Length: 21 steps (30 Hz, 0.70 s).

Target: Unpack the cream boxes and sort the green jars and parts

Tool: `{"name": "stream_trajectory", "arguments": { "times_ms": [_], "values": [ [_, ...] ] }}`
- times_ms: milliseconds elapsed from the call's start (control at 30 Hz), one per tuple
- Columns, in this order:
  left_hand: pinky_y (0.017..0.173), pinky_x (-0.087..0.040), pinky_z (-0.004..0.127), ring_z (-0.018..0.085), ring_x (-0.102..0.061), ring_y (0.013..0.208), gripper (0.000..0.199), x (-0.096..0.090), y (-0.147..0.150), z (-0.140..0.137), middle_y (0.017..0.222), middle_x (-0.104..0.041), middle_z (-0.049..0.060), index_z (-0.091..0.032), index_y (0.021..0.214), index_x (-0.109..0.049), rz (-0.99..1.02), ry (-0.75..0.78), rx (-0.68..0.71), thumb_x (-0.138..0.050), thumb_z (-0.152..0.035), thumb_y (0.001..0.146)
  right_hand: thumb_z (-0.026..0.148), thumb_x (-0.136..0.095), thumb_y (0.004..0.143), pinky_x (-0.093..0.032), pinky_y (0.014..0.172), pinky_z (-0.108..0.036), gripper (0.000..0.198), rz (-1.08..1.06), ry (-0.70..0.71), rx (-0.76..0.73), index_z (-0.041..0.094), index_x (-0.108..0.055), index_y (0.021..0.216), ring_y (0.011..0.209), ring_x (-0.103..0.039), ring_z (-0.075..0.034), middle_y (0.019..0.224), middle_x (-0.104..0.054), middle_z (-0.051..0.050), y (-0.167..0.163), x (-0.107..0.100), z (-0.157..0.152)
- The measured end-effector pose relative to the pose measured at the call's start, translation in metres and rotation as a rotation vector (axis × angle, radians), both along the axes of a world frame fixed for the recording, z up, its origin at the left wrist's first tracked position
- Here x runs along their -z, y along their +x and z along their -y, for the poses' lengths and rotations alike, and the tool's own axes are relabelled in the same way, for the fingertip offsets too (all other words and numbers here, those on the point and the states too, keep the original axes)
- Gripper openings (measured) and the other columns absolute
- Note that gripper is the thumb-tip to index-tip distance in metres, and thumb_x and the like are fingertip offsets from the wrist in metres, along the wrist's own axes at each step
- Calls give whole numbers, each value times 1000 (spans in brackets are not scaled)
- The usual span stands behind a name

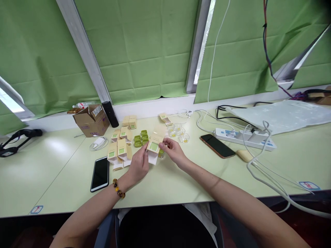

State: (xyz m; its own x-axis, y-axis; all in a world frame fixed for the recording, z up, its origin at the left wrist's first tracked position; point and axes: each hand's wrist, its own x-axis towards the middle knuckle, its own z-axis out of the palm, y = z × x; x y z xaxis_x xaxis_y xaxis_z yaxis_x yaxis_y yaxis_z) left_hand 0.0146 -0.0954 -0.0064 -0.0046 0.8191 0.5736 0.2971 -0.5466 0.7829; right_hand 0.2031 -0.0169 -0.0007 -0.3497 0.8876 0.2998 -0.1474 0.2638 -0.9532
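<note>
A small cream cardboard box [156, 137] with a green square on its face is held up above the table, its flap raised and a white flap hanging below. My left hand [139, 162] grips its left edge between thumb and fingers. On the right edge, my right hand [175, 151] pinches the same box. Something green and clear [161, 153] shows just under my right fingers, mostly hidden. Beyond the hands sit small green containers [141, 139] in a cluster, with clear plastic containers [178, 132] to their right. Several similar boxes [122, 148] with open flaps stand left of my left hand.
A phone [100, 174] lies at left, another phone [217, 146] at right near a power strip [244, 138] with loose white cables. A brown carton [92, 121], a black cylinder [110, 114] and a coiled white cable [98, 143] occupy the back left.
</note>
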Motion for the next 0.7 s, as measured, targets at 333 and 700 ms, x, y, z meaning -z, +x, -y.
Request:
{"name": "stream_trajectory", "arguments": {
  "times_ms": [333, 700],
  "values": [
    [109, -49, 50, 31, -64, 124, 59, 7, 3, -3, 133, -68, 11, -27, 136, -59, 35, -64, -47, -84, -34, 84, 66, -81, 78, -54, 75, -34, 51, 20, 64, 50, 21, -69, 98, 82, -64, -20, 91, -72, -5, -2, 5, -2],
    [100, -54, 44, 29, -69, 115, 53, 4, 6, -10, 123, -72, 11, -21, 124, -54, 356, -260, 215, -84, -42, 85, 59, -86, 76, -61, 84, -41, 56, -23, -9, 36, 22, -67, 113, 103, -72, -28, 116, -77, -11, -3, 2, 4]
  ]
}}
